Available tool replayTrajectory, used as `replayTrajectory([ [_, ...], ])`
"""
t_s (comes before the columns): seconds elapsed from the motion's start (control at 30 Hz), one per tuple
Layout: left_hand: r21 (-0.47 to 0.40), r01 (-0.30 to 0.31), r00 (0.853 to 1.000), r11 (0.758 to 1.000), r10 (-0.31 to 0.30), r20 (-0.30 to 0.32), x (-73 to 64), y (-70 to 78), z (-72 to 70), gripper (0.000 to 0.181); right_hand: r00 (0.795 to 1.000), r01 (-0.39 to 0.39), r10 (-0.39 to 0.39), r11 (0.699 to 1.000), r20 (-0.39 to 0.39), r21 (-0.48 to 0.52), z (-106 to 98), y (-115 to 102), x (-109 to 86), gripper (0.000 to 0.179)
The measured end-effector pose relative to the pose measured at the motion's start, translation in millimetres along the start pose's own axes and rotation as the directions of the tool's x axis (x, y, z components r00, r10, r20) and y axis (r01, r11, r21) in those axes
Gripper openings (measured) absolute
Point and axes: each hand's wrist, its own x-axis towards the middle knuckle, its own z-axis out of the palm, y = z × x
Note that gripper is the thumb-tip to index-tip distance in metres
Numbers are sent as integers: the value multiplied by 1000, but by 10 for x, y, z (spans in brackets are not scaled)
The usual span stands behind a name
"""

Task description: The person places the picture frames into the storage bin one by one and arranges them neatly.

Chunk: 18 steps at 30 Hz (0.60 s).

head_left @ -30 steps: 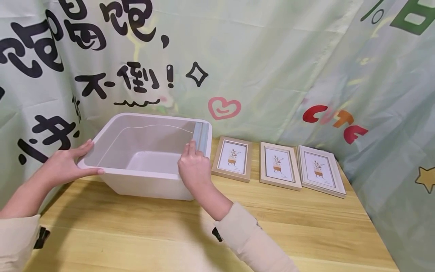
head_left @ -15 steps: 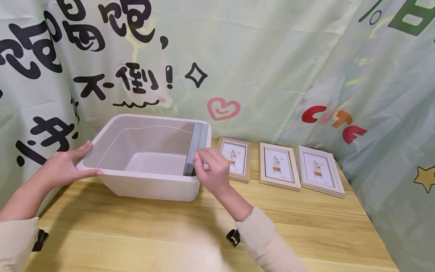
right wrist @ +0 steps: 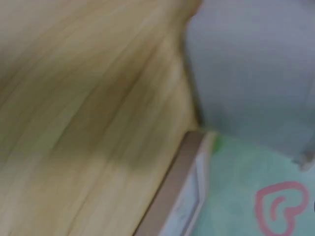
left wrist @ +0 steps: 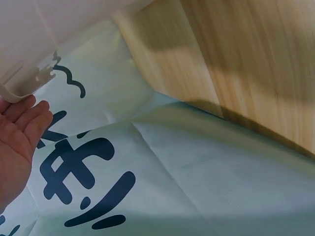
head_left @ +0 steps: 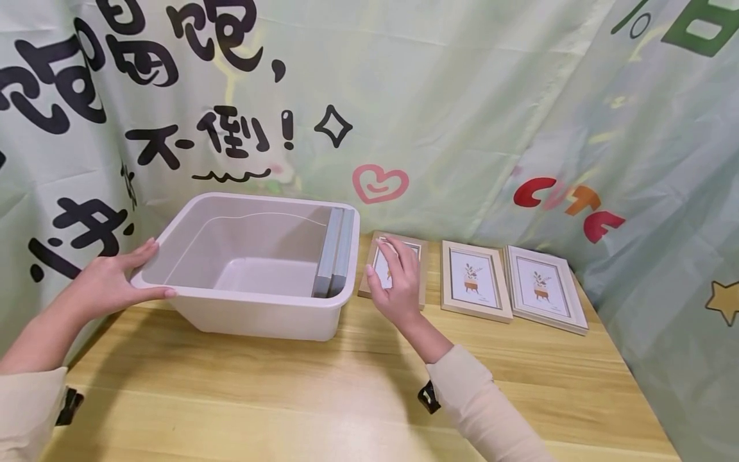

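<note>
My left hand (head_left: 110,282) grips the left end of a pale plastic storage bin (head_left: 254,317), thumb along the front rim. In the left wrist view, the fingers of the left hand (left wrist: 19,132) bend up under the bin's rim (left wrist: 24,88). Two grey-blue slabs, likely picture frames on edge (head_left: 333,250), stand side by side against the bin's right inner wall. My right hand (head_left: 399,279) holds nothing, fingers loosely bent, and overlaps the leftmost picture frame (head_left: 419,253) on the table. That picture frame (right wrist: 172,196) also appears in the blurred right wrist view.
To the right lie a tan picture frame (head_left: 476,280) and a whitish picture frame (head_left: 545,289) with another layer under it, all on the wooden table (head_left: 260,404). A printed curtain (head_left: 462,115) hangs close behind the bin and along both sides.
My right hand has let go of the slab at the bin's right wall and moved right, over the leftmost picture frame. The left hand and the bin have stayed in place.
</note>
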Motion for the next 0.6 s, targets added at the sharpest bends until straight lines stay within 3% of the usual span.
replayTrajectory([
  [0.2,3,0,1000,1000,0,4,6,23,-2,99,991,15,0,994,132,-112,-71,251,-207,44],
  [0.3,4,-1,1000,1000,1,0,11,25,0,99,975,17,18,988,221,-156,-112,344,-309,48],
  [0.4,2,3,1000,1000,-3,0,12,20,-2,99,946,17,54,976,320,-216,-151,408,-426,52],
  [0.5,-6,8,1000,1000,-8,-3,2,18,-4,99,885,-3,137,958,444,-288,-192,438,-569,59],
  [0.6,-12,8,1000,1000,-8,-2,-10,6,1,99,786,-51,244,941,568,-335,-228,433,-704,66],
])
